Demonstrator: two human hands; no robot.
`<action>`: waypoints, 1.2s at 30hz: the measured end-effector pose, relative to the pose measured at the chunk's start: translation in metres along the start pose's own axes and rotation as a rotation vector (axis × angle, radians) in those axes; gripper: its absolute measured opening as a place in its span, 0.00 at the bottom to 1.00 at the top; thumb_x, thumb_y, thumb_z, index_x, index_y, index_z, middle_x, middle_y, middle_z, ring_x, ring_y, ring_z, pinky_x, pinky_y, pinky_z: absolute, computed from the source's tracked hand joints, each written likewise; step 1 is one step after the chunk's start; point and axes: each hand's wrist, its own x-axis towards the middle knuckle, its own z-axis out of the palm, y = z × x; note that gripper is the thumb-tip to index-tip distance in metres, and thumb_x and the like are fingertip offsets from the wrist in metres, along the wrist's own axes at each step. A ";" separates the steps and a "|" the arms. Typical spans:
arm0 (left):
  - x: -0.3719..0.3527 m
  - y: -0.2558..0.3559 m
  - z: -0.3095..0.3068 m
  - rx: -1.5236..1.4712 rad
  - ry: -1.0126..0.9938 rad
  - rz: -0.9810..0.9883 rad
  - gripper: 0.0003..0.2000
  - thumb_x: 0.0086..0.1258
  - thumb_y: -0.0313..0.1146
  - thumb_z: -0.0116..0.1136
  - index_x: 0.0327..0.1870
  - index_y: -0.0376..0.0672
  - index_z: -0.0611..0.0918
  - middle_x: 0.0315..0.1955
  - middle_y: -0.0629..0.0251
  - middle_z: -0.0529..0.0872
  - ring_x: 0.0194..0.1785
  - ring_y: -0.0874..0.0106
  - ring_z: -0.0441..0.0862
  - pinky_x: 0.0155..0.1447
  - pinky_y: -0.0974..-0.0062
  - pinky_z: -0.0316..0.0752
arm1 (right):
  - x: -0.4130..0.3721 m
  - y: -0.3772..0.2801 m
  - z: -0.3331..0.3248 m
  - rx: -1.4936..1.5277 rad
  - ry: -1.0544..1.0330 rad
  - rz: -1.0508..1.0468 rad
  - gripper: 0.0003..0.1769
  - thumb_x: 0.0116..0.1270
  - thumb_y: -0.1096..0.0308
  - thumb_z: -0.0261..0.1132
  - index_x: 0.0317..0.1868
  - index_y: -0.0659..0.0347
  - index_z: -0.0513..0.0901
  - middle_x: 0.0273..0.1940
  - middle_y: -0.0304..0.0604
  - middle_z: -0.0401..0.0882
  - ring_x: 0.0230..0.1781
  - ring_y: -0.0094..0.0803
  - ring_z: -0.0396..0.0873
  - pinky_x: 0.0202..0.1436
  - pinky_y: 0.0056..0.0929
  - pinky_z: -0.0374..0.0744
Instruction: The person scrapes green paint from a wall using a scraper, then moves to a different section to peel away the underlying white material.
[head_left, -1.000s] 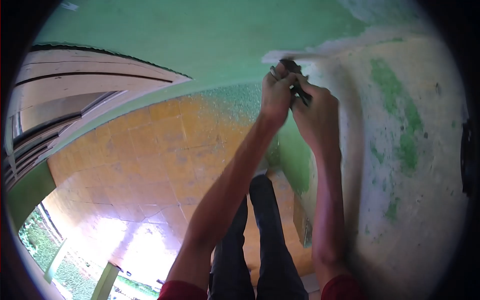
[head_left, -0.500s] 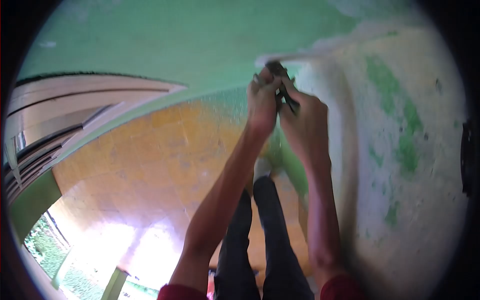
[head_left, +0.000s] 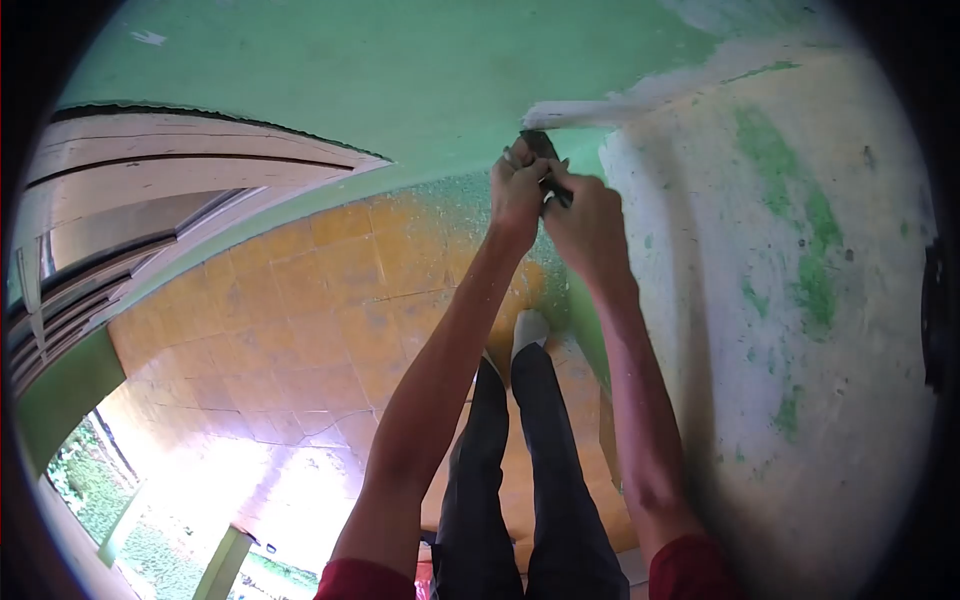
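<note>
Both my hands grip a dark scraper (head_left: 540, 146), its flat blade against the green wall (head_left: 400, 75) just below a scraped pale strip (head_left: 570, 113). My left hand (head_left: 514, 200) is closed around it near the blade, the fingers partly covering it. Lower down and to the right, my right hand (head_left: 592, 222) is closed around the handle end. Exactly how the fingers wrap the handle is partly hidden.
On the right stands a pale wall (head_left: 700, 270) with leftover green patches. A wooden window frame (head_left: 230, 165) juts in at left. Paint flakes lie on the orange tiled floor (head_left: 320, 280) near my foot (head_left: 530, 328). Bright daylight enters at lower left.
My hands and the scraper have shifted slightly left along the wall, staying just below the pale strip. The view has also moved a little and is sharper.
</note>
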 end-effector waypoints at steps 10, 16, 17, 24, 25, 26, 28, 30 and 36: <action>-0.011 0.016 0.015 -0.226 -0.024 0.036 0.07 0.72 0.21 0.47 0.45 0.32 0.77 0.38 0.61 0.81 0.43 0.72 0.81 0.52 0.73 0.78 | 0.011 -0.007 0.009 -0.037 0.064 -0.012 0.13 0.61 0.74 0.58 0.45 0.68 0.83 0.35 0.62 0.83 0.40 0.56 0.83 0.46 0.47 0.79; 0.016 -0.005 0.015 -0.078 -0.051 -0.026 0.06 0.71 0.21 0.48 0.44 0.33 0.77 0.36 0.61 0.81 0.43 0.72 0.81 0.47 0.73 0.78 | 0.010 -0.001 -0.009 -0.062 0.007 0.058 0.21 0.60 0.74 0.59 0.55 0.66 0.82 0.36 0.63 0.82 0.41 0.55 0.83 0.46 0.46 0.80; 0.020 -0.007 0.018 -0.087 -0.008 -0.037 0.08 0.71 0.22 0.48 0.48 0.33 0.76 0.37 0.61 0.81 0.44 0.72 0.81 0.49 0.74 0.77 | 0.013 0.002 -0.007 -0.066 -0.013 0.072 0.20 0.60 0.74 0.59 0.55 0.66 0.82 0.35 0.63 0.82 0.41 0.55 0.83 0.45 0.46 0.79; 0.007 0.000 0.047 -0.175 -0.029 -0.003 0.12 0.71 0.21 0.47 0.53 0.32 0.75 0.42 0.60 0.82 0.47 0.72 0.81 0.52 0.75 0.77 | 0.033 0.013 -0.019 -0.149 0.034 0.025 0.19 0.60 0.74 0.60 0.53 0.66 0.82 0.34 0.63 0.82 0.38 0.57 0.82 0.42 0.47 0.78; -0.003 0.016 0.057 -0.233 -0.050 0.004 0.11 0.70 0.21 0.47 0.51 0.33 0.76 0.40 0.62 0.81 0.44 0.73 0.80 0.48 0.75 0.77 | 0.029 0.005 -0.029 -0.104 0.064 0.032 0.19 0.60 0.74 0.60 0.53 0.66 0.82 0.34 0.63 0.82 0.38 0.57 0.82 0.42 0.46 0.78; 0.001 -0.009 0.050 -0.231 -0.037 -0.034 0.11 0.70 0.21 0.47 0.51 0.33 0.76 0.40 0.62 0.81 0.44 0.73 0.80 0.48 0.75 0.77 | 0.017 0.003 -0.033 -0.061 0.072 0.063 0.19 0.60 0.74 0.59 0.52 0.66 0.82 0.34 0.63 0.82 0.38 0.56 0.82 0.42 0.46 0.78; 0.023 -0.021 0.044 -0.130 -0.008 0.002 0.09 0.70 0.20 0.47 0.48 0.35 0.76 0.38 0.64 0.81 0.40 0.75 0.79 0.43 0.76 0.75 | 0.019 0.010 -0.025 -0.038 -0.027 0.191 0.20 0.60 0.74 0.59 0.53 0.66 0.82 0.34 0.63 0.82 0.39 0.55 0.83 0.43 0.46 0.78; 0.027 -0.018 0.059 -0.248 -0.013 -0.002 0.07 0.70 0.20 0.47 0.46 0.37 0.76 0.37 0.66 0.80 0.37 0.76 0.77 0.39 0.77 0.73 | 0.018 0.011 -0.032 -0.065 0.123 0.052 0.21 0.60 0.75 0.59 0.55 0.65 0.82 0.34 0.64 0.82 0.40 0.55 0.83 0.44 0.46 0.78; 0.015 -0.004 0.075 -0.204 -0.143 -0.020 0.10 0.68 0.20 0.48 0.48 0.37 0.77 0.35 0.68 0.81 0.37 0.78 0.78 0.41 0.79 0.73 | 0.035 0.039 -0.031 -0.112 0.154 0.053 0.18 0.58 0.74 0.61 0.50 0.67 0.83 0.34 0.64 0.81 0.39 0.56 0.82 0.45 0.48 0.78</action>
